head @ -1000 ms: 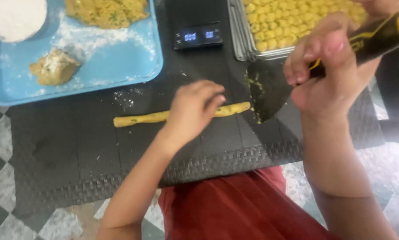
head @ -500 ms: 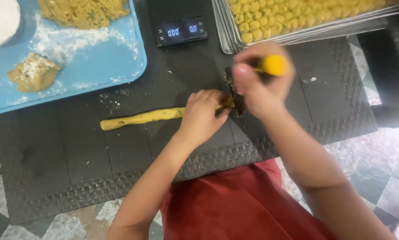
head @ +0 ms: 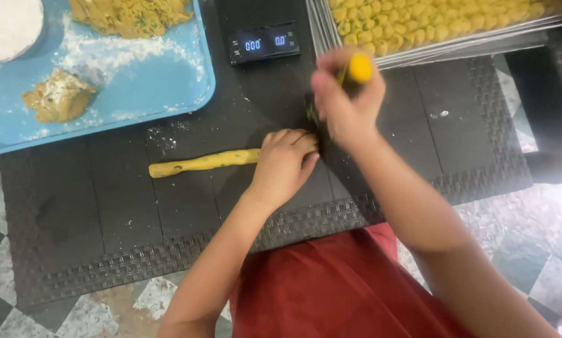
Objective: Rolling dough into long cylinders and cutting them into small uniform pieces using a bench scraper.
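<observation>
dough roll (head: 202,162) end hidden, blade mostly hidden

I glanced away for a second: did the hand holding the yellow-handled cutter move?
Yes. The right hand came down from beside the metal tray to the right end of the dough roll, beside the left hand.
</observation>
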